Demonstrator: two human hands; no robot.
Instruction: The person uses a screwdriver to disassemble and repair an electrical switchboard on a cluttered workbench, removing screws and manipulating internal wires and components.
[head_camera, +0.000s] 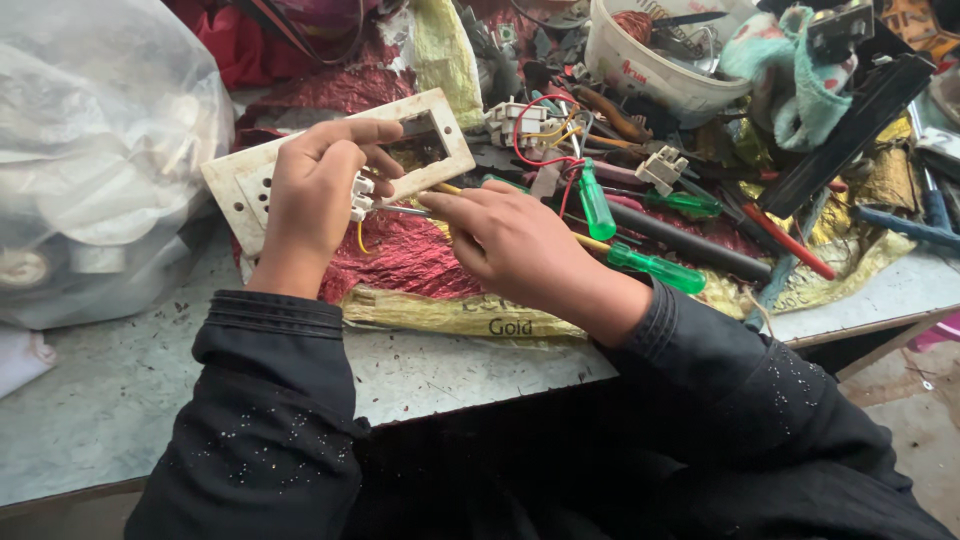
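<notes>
I see the grey table (120, 400) under a big clear plastic bag (90, 150). My left hand (315, 195) grips the white switch plate (250, 180), tilted above red foil (400, 255). My right hand (515, 240) pinches a green-handled screwdriver (655, 268), its tip at the plate's socket.

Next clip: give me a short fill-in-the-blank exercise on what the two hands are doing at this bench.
1. The left hand holds a cream switch plate with a ____ opening.
2. The right hand holds a screwdriver with a ____ handle.
3. A yellow ____ hangs below the plate, at the left hand.
4. Both sleeves are ____.

Missing words: rectangular; green; wire; black
</notes>
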